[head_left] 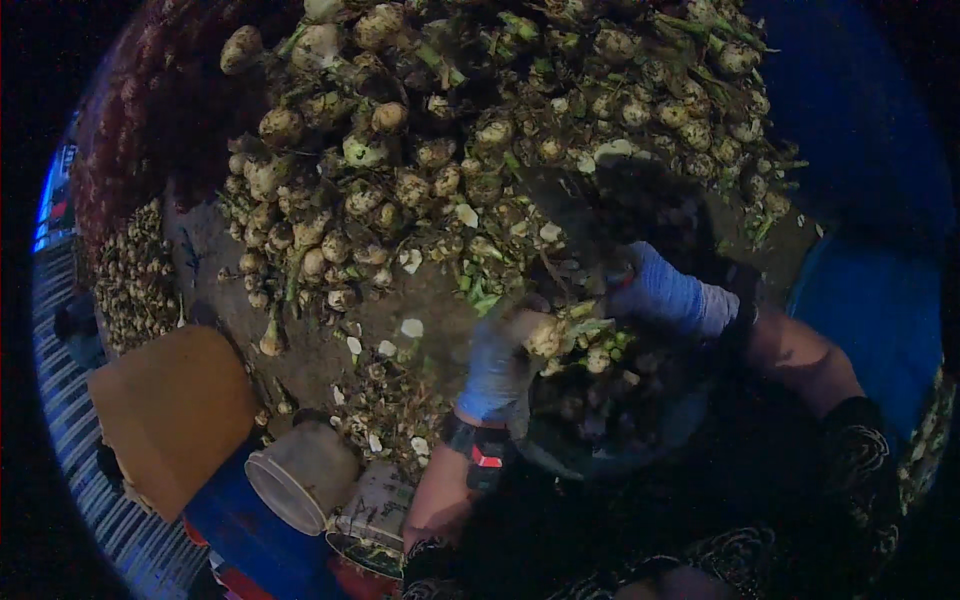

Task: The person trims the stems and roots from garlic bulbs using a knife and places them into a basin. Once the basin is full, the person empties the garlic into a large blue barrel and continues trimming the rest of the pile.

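Note:
My left hand [497, 368], in a blue and white work glove, is closed around a pale, onion-like bulb [545, 336] with cut green stems beside it. My right hand [655, 290], gloved the same way, is closed just to the right of the bulb. A dark, broad shape like a knife blade [568, 215] reaches up and left from it; its handle is mostly hidden in the fist. Below both hands sits a round tub [560, 465] with dark, hard-to-make-out contents.
A large heap of soil-covered bulbs [410, 190] spreads across the far side. White cut slices [412, 327] and scraps lie on the ground at left. A cardboard piece [175, 415], a tipped plastic bucket [305, 475] and another bucket [375, 515] stand lower left. Blue sheeting [870, 330] lies right.

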The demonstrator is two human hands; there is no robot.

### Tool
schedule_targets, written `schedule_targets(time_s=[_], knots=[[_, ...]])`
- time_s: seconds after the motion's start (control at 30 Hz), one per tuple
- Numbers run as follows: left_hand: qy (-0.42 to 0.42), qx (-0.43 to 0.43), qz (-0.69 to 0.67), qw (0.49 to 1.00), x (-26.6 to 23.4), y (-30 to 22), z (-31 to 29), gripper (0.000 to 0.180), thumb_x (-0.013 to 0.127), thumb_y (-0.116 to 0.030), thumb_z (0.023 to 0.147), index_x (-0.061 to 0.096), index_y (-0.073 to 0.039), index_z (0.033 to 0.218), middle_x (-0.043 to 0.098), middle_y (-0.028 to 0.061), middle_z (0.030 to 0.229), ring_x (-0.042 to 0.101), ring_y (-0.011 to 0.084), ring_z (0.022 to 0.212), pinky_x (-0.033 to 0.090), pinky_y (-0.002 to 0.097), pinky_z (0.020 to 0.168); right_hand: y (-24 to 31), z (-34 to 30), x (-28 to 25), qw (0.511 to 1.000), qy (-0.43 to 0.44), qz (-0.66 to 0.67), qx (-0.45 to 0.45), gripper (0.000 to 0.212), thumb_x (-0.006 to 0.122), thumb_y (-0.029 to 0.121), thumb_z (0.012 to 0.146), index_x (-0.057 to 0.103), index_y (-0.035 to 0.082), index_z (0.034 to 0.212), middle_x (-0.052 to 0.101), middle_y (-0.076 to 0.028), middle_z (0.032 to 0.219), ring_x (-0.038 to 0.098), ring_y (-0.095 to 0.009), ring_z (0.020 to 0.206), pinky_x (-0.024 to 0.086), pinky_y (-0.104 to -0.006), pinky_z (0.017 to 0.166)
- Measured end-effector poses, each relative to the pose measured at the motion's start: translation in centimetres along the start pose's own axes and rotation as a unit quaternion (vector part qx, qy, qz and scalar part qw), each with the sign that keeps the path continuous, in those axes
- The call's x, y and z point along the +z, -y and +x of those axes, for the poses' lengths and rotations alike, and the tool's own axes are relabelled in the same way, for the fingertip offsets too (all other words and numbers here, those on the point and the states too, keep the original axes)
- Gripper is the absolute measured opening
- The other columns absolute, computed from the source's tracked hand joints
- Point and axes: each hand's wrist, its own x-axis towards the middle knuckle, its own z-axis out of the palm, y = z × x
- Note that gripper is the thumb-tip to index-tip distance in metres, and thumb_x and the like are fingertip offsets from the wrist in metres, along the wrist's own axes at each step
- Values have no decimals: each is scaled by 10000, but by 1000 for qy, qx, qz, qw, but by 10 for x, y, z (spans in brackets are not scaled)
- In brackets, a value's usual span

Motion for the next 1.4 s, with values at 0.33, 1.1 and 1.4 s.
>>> schedule_targets(time_s=[0.33, 1.1, 1.4], knots=[[-19, 136, 313, 940, -28, 8, 5, 338, 648, -156, 741, 565, -4, 1031, 619, 66, 886, 613, 187, 792, 504, 288, 685, 40, -1, 0, 997, -29, -24, 71, 276, 681, 183, 707, 598, 6, 902, 569, -47, 654, 452, -90, 605, 427, -311, 550], [-186, 294, 571, 743, -129, -41, 125, 653, 768, -179, 612, 488, -28, 1182, 597, 105, 1040, 590, 241, 920, 499, 333, 800, -29, 1, 4, 985, 110, -115, 71, 141, 670, 128, 654, 626, 87, 781, 588, -68, 675, 584, -234, 612, 453, -362, 561], [-59, 132, -61, 988, -17, -63, 15, 518, 554, -350, 783, 491, -38, 1191, 588, 118, 1013, 598, 225, 882, 545, 350, 714, -1, -5, 5, 996, 26, 30, 78, 165, 669, 113, 720, 546, 47, 809, 521, 18, 630, 493, -67, 575, 414, -258, 502]])
